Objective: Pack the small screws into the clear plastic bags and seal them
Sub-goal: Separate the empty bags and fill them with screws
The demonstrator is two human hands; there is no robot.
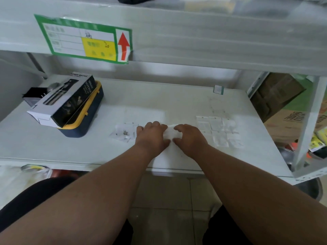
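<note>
My left hand (152, 137) and my right hand (190, 137) lie close together on the white table (177, 99), both pinching a small clear plastic bag (170, 133) between thumbs and fingers. What the bag contains is hidden under the fingers. Just left of my left hand lie a few clear bags with small screws (124, 133) in them. To the right of my right hand several flat clear bags (219, 130) lie spread in rows.
A black and white spray bottle box (65, 101) rests on a yellow and navy case (85, 119) at the table's left. A shelf with a green label (85, 39) hangs overhead. Cardboard boxes (283, 121) and clutter stand beyond the right shelf post (311, 121).
</note>
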